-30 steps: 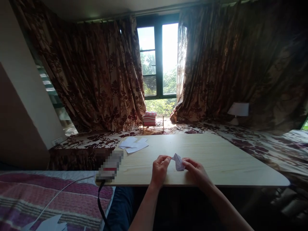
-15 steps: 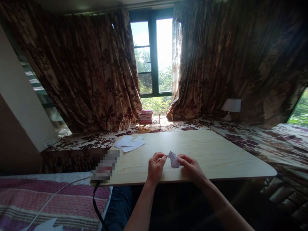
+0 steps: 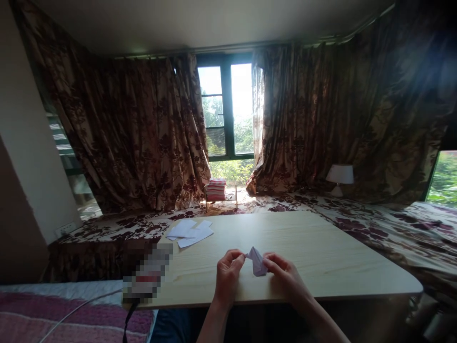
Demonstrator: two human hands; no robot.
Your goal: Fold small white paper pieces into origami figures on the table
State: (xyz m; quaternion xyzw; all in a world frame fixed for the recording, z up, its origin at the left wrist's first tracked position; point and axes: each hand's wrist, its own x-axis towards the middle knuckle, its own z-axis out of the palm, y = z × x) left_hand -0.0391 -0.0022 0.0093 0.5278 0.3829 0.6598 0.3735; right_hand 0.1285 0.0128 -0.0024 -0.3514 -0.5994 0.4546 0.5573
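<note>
A small piece of folded white paper [image 3: 258, 264] is held up just above the wooden table, between my two hands. My left hand [image 3: 229, 270] pinches its thin left tip between thumb and forefinger. On the other side, my right hand [image 3: 283, 269] grips the paper's right edge with thumb and fingers. The paper has a pointed top and several creases. How its far side is folded is hidden from me.
Several white paper sheets [image 3: 190, 232] lie at the table's [image 3: 321, 252] back left. A pixelated object [image 3: 148, 275] with a black strap sits at the left corner. Behind stand a small rack with striped cloths [image 3: 216, 189] and a white lamp [image 3: 340, 174].
The view has tilted up, so the table and hands appear lower. Both hands keep hold of the folded paper, whose shape looks much the same.
</note>
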